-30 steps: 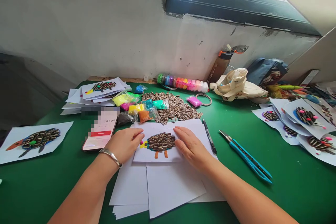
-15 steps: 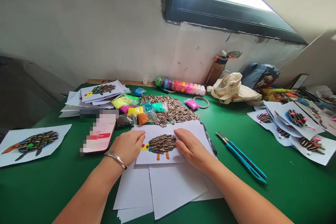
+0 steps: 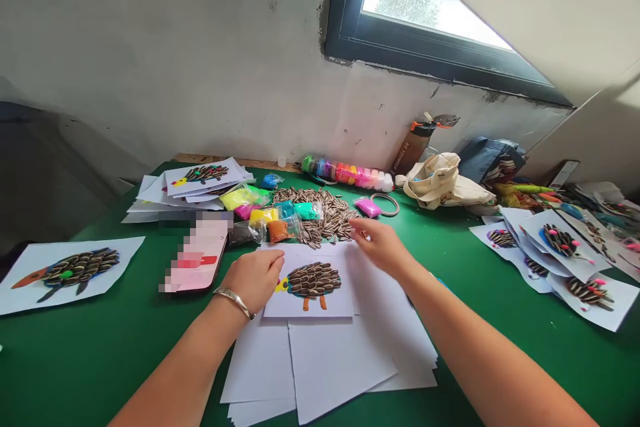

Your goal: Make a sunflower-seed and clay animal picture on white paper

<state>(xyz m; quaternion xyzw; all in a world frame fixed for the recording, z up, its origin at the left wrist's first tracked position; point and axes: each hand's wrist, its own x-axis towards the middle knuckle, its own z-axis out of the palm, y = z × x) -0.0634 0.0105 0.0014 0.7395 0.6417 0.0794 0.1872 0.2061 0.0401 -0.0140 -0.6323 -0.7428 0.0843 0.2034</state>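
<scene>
Sunflower-seed animal collage (image 3: 313, 280) on white sheet, atop loose paper stack (image 3: 340, 363). Left hand (image 3: 253, 278) flat on sheet's edge; right hand (image 3: 383, 247) now lifted off, open, nearing seed pile (image 3: 315, 217), pinching nothing.

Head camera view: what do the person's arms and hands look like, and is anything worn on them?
The left forearm and right forearm are bare, with no sleeves in view. The left hand and right hand wear no gloves. A silver metal bangle circles the left wrist. No cables or markings show.
</scene>
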